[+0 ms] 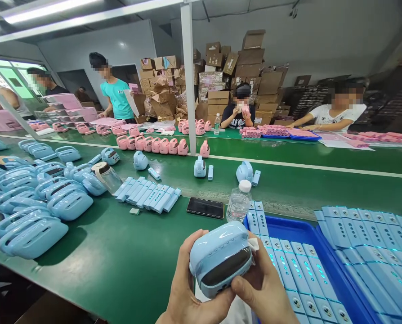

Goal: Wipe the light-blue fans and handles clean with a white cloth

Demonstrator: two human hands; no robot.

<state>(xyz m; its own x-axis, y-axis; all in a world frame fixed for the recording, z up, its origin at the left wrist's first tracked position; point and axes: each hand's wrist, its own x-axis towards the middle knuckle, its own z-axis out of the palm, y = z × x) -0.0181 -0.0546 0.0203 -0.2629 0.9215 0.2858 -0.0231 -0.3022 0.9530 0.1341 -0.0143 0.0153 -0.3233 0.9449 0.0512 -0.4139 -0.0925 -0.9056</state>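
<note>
Seen across a long green workbench (120, 252) running the width of the view, with a white upright post (188, 76) rising from its middle. Piled at the far left, a heap of light blue cases (32, 202), handles up, spilling toward the bench's near edge. At the right, two blue trays (298, 227) packed with rows of flat blue remotes (363, 243), some showing small lit green dots. Beyond the post, a row of pink cases (154, 145) and several seated and standing co-workers in front of stacked cardboard boxes (241, 72). Mid-bench, a loose row of blue remotes (149, 194) just beside a glass jar (105, 176) lying tilted, a black phone (205, 207) lying flat, and a clear plastic water bottle (238, 202) standing upright at the nearer tray's corner. Low in the foreground, held above the bench edge between both hands, a single light blue case (217, 258) with a dark oval window facing up. Left hand (187, 288) cupped under and around its left end, fingers curled over the top, gripping it. Right hand (263, 283) closed on the right end, thumb pressed along the lower rim, pinching a small white wipe (254, 244) against the case's corner.
</note>
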